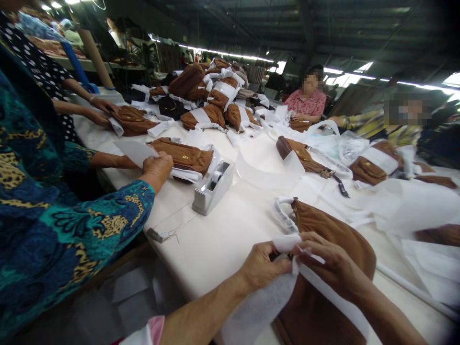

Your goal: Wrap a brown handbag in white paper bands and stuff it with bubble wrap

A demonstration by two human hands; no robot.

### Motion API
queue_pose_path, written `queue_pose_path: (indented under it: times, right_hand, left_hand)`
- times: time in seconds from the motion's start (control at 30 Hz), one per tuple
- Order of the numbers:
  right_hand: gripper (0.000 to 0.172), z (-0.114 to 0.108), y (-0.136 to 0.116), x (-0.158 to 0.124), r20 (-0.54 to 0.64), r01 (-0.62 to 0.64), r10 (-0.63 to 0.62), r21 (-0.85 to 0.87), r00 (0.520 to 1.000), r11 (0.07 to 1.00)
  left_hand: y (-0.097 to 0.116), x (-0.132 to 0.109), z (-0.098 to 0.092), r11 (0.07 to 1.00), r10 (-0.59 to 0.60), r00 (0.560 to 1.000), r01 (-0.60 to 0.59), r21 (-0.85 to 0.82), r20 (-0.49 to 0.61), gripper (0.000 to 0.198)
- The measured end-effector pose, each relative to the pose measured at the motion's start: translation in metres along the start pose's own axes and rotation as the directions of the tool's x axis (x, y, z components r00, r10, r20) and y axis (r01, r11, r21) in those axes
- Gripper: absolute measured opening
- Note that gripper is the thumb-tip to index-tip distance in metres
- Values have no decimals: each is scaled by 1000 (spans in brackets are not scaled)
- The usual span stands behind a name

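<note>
the left grip (264,265) and right grip (332,261) both pinch a white wrap (287,243) over the brown bag (309,306), which lies beneath and beyond them on the tabletop (201,242). this looks like wrapping; next likely needs a snug fold. what the wrap encloses is hidden; the bag's near end is cut off.

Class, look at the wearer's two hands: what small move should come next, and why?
Probably fold the white wrap snug and pinch it closed: the left hand and right hand both grip it by the brown bag, and a short end sticks out between them.
</note>
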State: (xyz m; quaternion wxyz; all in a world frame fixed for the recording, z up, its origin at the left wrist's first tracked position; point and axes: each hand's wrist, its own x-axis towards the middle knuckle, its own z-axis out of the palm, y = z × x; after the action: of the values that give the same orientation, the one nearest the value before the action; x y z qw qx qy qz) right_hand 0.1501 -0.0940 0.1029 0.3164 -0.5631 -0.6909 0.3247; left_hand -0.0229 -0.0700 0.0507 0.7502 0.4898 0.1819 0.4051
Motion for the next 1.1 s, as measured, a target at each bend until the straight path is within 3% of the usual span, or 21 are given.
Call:
queue_pose_path:
  times: [0.17,0.3,0.57,0.7,0.83,0.9,1.0,1.07,1.1]
  right_hand:
    - [29,12,3,0,-165,-60,44,-96,985,994]
    - [56,15,4,0,-159,-125,108,-102,981,987]
    - [25,6,6,5,174,-175,148,148,974,973]
    - [25,6,3,6,191,-173,139,175,972,969]
    - [26,4,10,5,219,-183,142,176,965,967]
    - [26,5,15,4,211,-160,130,134,969,978]
    - [26,16,17,-1,63,-75,78,-45,995,996]
    - [37,30,15,-11,-210,-63,22,-194,978,979]
    - [45,38,13,-18,-356,-99,9,-236,934,967]
  left_hand:
    - [-4,-13,-5,989,-54,998,59,136,-36,35]
    - [-8,-15,-5,989,-61,994,72,132,-89,41]
    - [-14,-7,-9,991,-129,992,129,-46,-5,40]
    - [-10,-10,-17,981,-176,983,179,-69,50,49]
    - [-8,-13,-28,931,-321,935,341,-133,149,49]
    - [-10,-13,-30,915,-340,925,367,-168,170,47]
    - [-16,-14,-28,930,-276,952,299,-215,130,46]
    - [-20,-15,-25,927,-234,968,250,-281,87,43]
    - [-22,-16,-24,920,-224,972,233,-314,64,42]
